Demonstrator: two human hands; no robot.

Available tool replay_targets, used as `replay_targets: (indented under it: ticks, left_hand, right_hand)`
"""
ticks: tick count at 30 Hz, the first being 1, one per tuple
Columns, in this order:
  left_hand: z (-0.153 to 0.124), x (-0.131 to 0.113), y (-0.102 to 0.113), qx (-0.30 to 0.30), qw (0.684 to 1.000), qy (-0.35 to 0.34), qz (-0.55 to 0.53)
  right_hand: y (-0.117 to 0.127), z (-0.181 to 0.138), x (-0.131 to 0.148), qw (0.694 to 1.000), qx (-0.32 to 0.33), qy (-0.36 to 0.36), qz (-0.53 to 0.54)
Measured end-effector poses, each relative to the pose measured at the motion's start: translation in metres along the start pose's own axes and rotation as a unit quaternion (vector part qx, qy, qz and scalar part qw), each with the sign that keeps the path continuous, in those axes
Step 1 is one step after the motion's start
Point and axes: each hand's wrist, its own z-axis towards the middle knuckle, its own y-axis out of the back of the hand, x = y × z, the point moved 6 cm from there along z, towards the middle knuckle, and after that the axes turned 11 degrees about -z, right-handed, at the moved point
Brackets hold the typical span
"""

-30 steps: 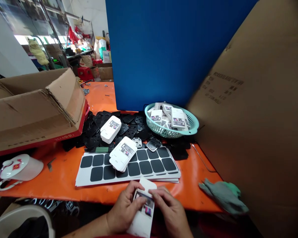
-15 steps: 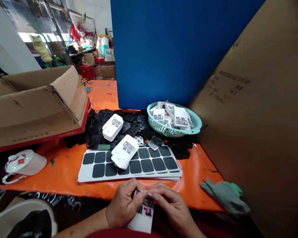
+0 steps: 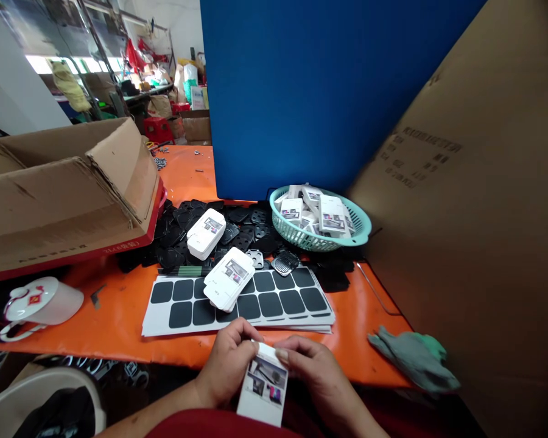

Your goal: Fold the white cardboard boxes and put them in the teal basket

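Note:
A small white printed box [image 3: 263, 389] is held between my hands, close to my body at the table's front edge. My left hand [image 3: 226, 368] grips its upper left side, thumb near the top. On the upper right corner, the thumb and fingers of my right hand [image 3: 314, 372] are closed. The box's printed face, with small product pictures, is turned up toward me. Ahead of it lie sheets of black rounded-square stickers [image 3: 260, 304]. One stack of flat white printed boxes [image 3: 229, 278] rests on those sheets, and another stack [image 3: 206, 233] sits just behind.
A light-green basket [image 3: 301, 239] of printed boxes stands at the back, before a blue panel [image 3: 338, 91]. Black plastic parts [image 3: 178, 225] lie piled mid-table. Left are a cardboard box [image 3: 59, 207] and a white lidded mug [image 3: 45, 301]; right, a grey-green glove [image 3: 413, 359] and large cardboard [image 3: 484, 231].
My hands have drawn slightly apart at the box's top. Its top end, earlier covered by my fingers, now shows, and more of the printed face is visible.

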Motion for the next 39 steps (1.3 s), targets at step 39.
replay_targets:
  ticks: [39]
  left_hand:
    - [0.058,-0.090,0.058,-0.188,0.646,-0.404,0.620]
  right_hand:
    - [0.037,0.060,0.096,0.963,-0.135,0.232,-0.029]
